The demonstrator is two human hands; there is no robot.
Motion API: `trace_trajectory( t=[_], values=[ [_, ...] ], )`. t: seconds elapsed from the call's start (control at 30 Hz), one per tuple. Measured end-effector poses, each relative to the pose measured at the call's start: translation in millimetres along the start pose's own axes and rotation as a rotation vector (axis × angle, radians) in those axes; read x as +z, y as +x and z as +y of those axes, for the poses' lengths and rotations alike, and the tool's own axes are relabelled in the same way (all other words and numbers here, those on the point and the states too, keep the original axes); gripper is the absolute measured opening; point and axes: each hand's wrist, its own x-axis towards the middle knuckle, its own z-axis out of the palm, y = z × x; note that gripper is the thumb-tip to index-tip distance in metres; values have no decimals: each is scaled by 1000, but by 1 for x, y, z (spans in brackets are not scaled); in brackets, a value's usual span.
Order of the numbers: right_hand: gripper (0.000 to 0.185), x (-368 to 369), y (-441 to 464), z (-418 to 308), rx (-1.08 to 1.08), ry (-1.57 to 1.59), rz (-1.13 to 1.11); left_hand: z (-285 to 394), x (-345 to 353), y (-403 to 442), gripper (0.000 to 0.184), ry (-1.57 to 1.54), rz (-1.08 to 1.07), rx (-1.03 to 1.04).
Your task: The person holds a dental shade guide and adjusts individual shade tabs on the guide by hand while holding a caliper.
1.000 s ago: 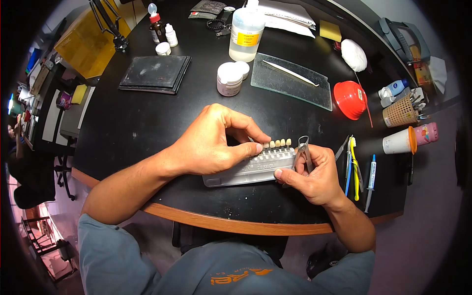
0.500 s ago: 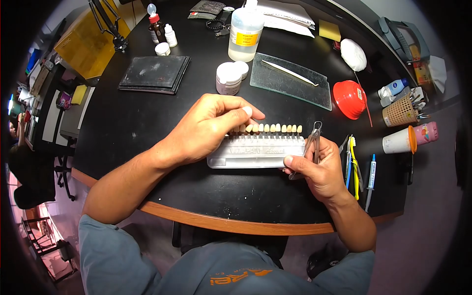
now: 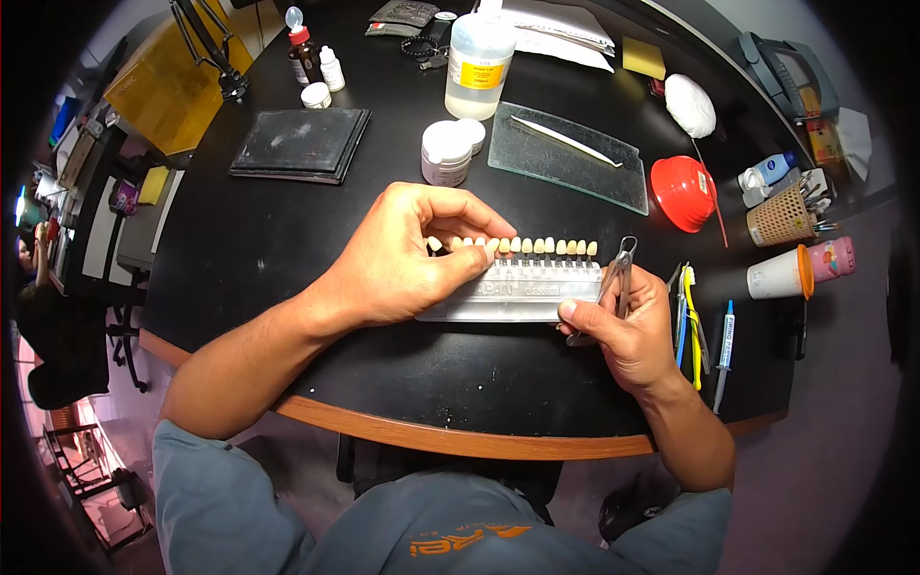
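A silver-grey shade guide (image 3: 537,289) with a row of tooth-shaped tabs (image 3: 551,246) along its top lies between my hands, above the black table. My right hand (image 3: 628,331) grips its right end, and a metal caliper-like tool (image 3: 625,278) is held in the same hand, upright beside the tabs. My left hand (image 3: 422,251) is at the left part of the row, thumb and index finger closed around a tab near the middle. One tab (image 3: 434,244) shows between the fingers of my left hand. The guide's left end is partly hidden by that hand.
Behind are a black case (image 3: 300,144), a white jar (image 3: 446,153), a large bottle (image 3: 479,67) and a glass plate (image 3: 569,158). A red bowl (image 3: 683,195), a cup (image 3: 776,275), a yellow toothbrush (image 3: 692,326) and a syringe (image 3: 725,350) stand or lie right.
The shade guide has moved up and slightly right, and turned more level. My left thumb and fingers lifted from the tabs, then came down on the row again. My right hand kept its hold.
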Motion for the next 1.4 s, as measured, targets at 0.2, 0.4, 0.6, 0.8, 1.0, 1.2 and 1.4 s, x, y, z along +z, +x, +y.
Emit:
trace_trajectory(
  t=[0.2,0.4,0.6,0.8,1.0,1.2,1.4],
  values=[
    [40,1,-1,1,-8,-1,-6,-1,1,0,21,42,3,1],
    [40,0,0,1,-8,-10,-1,1,2,0,20,20,7,-27],
    [39,-1,0,2,-14,-16,4,-2,1,0,20,-8,0,17],
    [38,0,0,1,-13,-11,6,-1,1,0,21,8,-1,-2],
    [38,-1,0,2,-9,-6,2,1,0,0,25,-5,-17,-35],
    [38,-4,2,-1,32,59,54,-6,1,2,36,-16,45,56],
    [37,-2,3,-5,48,61,56,-5,0,2,33,40,53,24]
  ],
)
